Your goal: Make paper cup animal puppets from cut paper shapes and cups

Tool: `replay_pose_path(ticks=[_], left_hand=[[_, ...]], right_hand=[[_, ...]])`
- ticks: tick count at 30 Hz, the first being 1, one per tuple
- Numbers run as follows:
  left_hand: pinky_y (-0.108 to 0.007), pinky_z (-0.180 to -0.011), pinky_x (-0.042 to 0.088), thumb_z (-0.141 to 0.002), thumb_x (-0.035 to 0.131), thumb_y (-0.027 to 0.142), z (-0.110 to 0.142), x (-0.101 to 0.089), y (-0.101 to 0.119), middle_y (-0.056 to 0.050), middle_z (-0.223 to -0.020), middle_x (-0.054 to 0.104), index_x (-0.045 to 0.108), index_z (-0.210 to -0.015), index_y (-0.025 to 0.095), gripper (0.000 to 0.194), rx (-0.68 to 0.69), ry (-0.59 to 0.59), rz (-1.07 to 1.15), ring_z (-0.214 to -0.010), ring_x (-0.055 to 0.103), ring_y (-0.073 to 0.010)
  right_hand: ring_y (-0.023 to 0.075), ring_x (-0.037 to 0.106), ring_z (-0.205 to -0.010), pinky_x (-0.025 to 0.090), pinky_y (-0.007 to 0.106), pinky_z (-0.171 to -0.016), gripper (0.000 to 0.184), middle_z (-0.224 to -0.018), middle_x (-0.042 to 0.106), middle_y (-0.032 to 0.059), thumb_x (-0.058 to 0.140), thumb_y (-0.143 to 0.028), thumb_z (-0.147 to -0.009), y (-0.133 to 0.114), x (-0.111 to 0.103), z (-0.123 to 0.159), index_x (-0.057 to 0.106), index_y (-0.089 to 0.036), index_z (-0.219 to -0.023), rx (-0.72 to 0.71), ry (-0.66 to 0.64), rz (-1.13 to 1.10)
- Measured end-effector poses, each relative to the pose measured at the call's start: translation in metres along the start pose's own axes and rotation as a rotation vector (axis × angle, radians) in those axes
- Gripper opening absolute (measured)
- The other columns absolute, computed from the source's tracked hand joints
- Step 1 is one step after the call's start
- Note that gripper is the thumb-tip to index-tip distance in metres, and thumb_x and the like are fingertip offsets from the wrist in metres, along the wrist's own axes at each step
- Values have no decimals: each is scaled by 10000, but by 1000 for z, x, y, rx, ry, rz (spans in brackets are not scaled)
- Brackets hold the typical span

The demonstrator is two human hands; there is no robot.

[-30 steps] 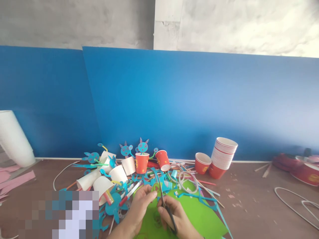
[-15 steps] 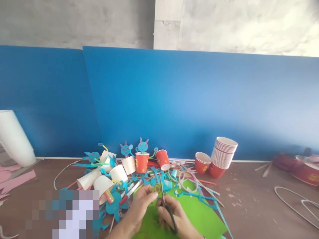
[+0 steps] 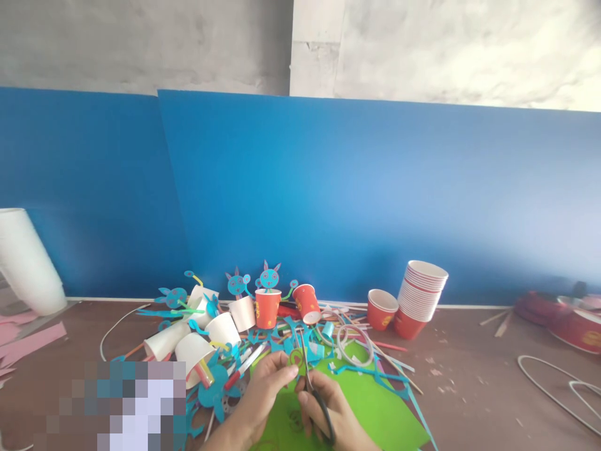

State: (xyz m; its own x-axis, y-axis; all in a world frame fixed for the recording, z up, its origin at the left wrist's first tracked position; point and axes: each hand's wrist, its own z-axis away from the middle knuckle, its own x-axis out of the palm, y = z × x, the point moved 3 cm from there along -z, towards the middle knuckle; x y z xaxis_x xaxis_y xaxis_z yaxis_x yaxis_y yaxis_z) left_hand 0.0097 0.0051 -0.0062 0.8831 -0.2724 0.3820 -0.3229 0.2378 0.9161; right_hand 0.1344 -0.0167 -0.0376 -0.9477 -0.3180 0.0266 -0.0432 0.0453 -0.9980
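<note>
Between thumb and fingers, my left hand [image 3: 267,391] pinches a small green paper piece [image 3: 296,357] with a red drawing on it. My right hand [image 3: 328,404] is closed round the dark handles of a pair of scissors [image 3: 319,407], whose blades point away from me at the right edge of the piece. Beneath both hands lies a large green paper sheet [image 3: 375,401] with more drawn marks. Blue paper scraps [image 3: 312,344] are heaped just beyond the scissor tips.
White paper cups [image 3: 223,329] and blue cut-out figures [image 3: 269,277] crowd the left and back. A red cup [image 3: 381,308] and a leaning cup stack [image 3: 420,297] stand at right. Markers [image 3: 246,363] lie left of my hands. A white cable [image 3: 554,382] loops far right.
The scissor blades look spread one second ago and closer together now, with small shifts at the edge of the green piece. Both hands stay in nearly the same place.
</note>
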Motion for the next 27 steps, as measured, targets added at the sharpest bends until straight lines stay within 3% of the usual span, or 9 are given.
replay_pose_path(ticks=[27], left_hand=[[-257,-605,365,-648,693,371,-4,-5,4,44,-589,497,494,-595,190,274,51,19,-91,-593,450,-132]], right_hand=[[56,363,-360,265,177,-384,444,-440,431,-88,590,-617,-790,2,-3,-2,504,-182,-758,-6,38,28]])
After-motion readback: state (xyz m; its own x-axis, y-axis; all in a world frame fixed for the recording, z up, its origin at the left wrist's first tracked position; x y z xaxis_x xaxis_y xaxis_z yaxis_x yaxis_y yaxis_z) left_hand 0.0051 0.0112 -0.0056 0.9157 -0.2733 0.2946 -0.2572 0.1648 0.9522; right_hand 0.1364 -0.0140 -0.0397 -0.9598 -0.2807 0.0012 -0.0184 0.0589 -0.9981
